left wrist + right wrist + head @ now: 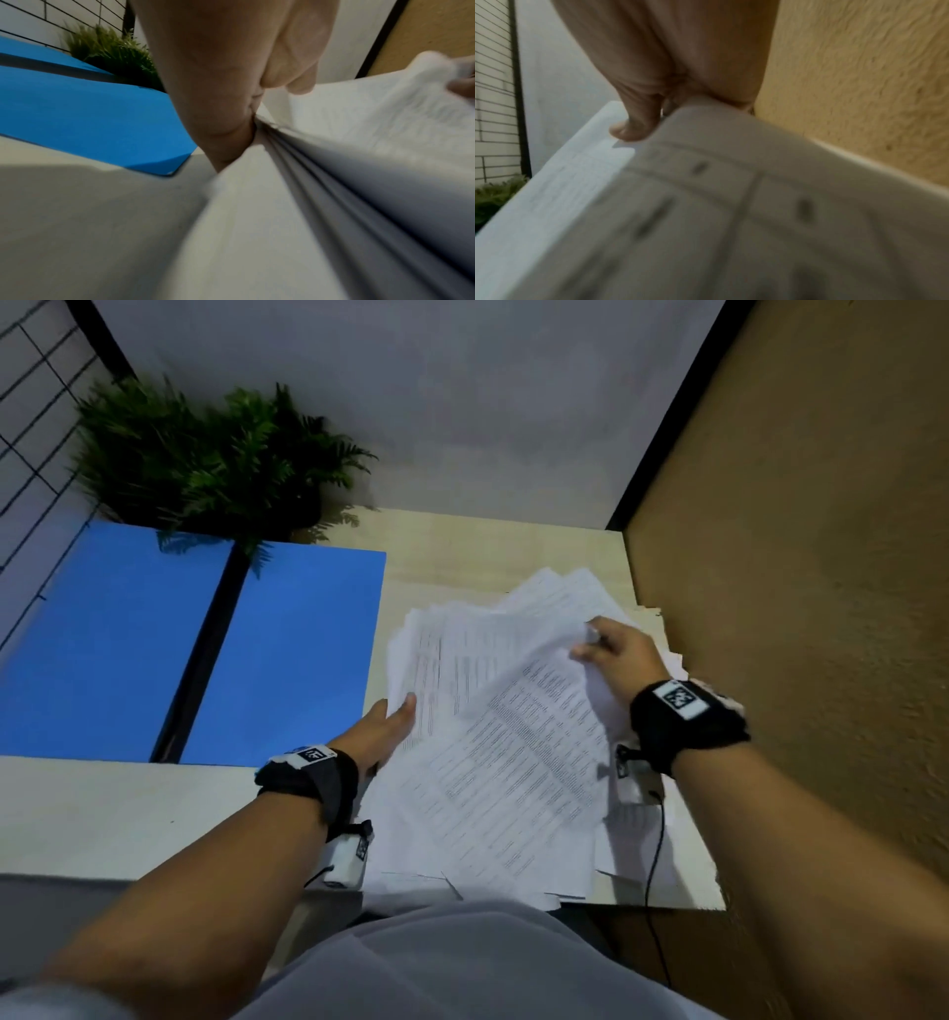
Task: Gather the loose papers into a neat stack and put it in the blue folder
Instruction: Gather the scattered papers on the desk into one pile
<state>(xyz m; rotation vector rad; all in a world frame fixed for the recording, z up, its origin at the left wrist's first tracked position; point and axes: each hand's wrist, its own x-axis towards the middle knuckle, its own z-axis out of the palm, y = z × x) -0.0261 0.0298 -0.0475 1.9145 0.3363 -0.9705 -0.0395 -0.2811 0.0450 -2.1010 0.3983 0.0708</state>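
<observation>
On the tabletop (128, 814), papers (493, 737) half-gathered, messy; left hand (382, 729) grips their edge, right hand (619, 660) pinches top sheets; folder (287, 660) open, unfilled.

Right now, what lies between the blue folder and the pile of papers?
Only a narrow strip of bare desk separates the folder from the papers, seen in the head view. The left hand grips the pile's near-left edge.

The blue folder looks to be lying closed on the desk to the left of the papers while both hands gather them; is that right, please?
Not quite: the blue folder lies open, both flaps flat with the dark spine between them, as the head view shows. It is left of the papers, which the left hand and right hand hold.
</observation>
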